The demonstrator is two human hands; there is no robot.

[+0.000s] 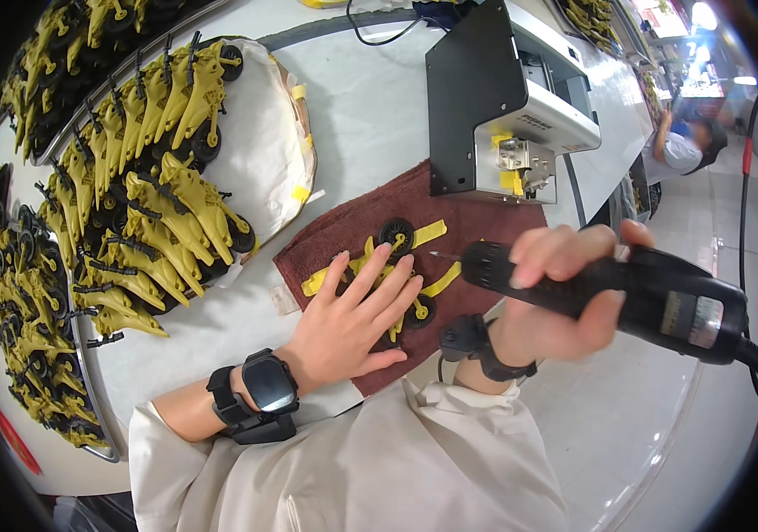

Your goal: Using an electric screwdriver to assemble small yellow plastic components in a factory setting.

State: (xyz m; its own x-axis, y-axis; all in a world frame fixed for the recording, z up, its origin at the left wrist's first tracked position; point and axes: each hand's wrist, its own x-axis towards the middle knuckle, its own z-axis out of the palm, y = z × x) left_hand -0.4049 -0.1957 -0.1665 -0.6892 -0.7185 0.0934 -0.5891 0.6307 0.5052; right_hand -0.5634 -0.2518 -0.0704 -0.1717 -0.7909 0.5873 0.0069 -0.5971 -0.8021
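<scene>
My left hand (354, 312) lies flat, fingers spread, over a small yellow toy motorcycle (396, 236) with black wheels. Part of the toy is hidden beneath the fingers; its wheels and some yellow parts show around them. The toy rests on a folded brown cloth (494, 220), where strips of yellow tape (430, 233) are stuck. To the right, my right hand (561, 270) is wrapped round a black electric screwdriver (671, 306). Its thin bit points left toward the toy and stands apart from it, just right of my left fingertips.
A white-lined tray (277, 133) at left holds rows of yellow motorcycles (153, 222). More motorcycles fill a metal-edged tray (33, 328) at far left. Behind the cloth stands a black-and-white machine (472, 115). A cable (756, 359) trails from the screwdriver. Another person (685, 146) is at far right.
</scene>
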